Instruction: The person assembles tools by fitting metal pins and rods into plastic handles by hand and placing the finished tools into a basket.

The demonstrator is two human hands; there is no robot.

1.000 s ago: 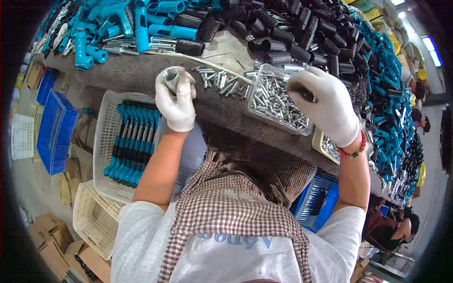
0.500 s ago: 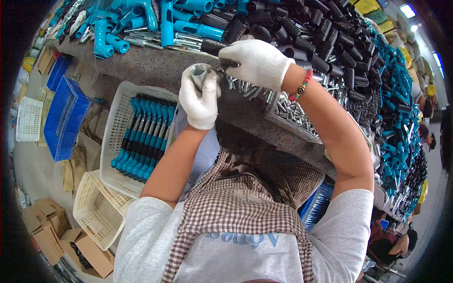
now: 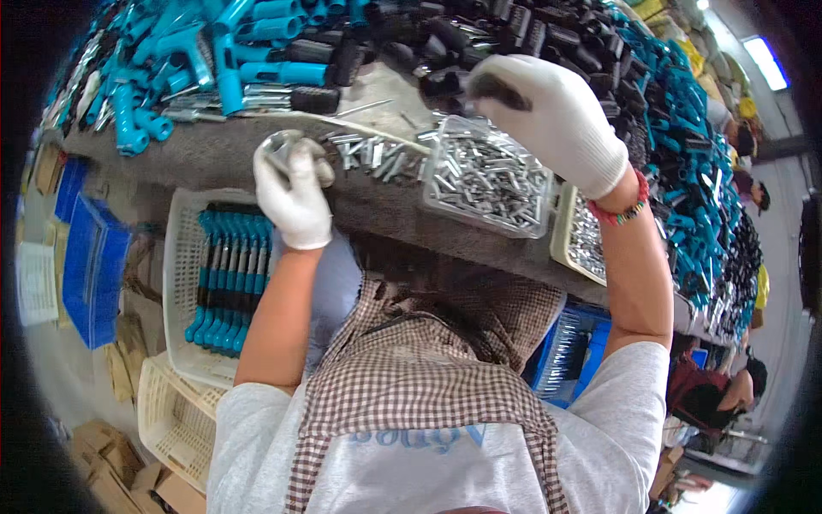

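Observation:
My left hand (image 3: 295, 195), in a white glove, is closed around a short silver metal cup (image 3: 279, 151) at the near edge of the bench. My right hand (image 3: 555, 122), gloved in white too, is raised beside the pile of black plastic sleeves (image 3: 548, 38). Its fingers are curled, and a dark patch shows between thumb and fingers; I cannot make out whether that is a held part or shadow. Under and left of this hand stands a clear tray of small metal pins (image 3: 488, 184). More loose pins (image 3: 372, 154) lie between the two hands.
Teal plastic handles (image 3: 227, 77) are heaped on the bench (image 3: 205, 141) at far left. A white crate (image 3: 180, 283) at lower left holds rows of teal-and-black assembled tools (image 3: 227, 278). Blue crates (image 3: 90, 265) stand further left. Another pin tray (image 3: 565, 227) sits right. People work at the far right.
The view has shifted. My hands, close together before, are now well apart: the right one has moved right toward the black sleeves, the left one left, still holding the metal cup.

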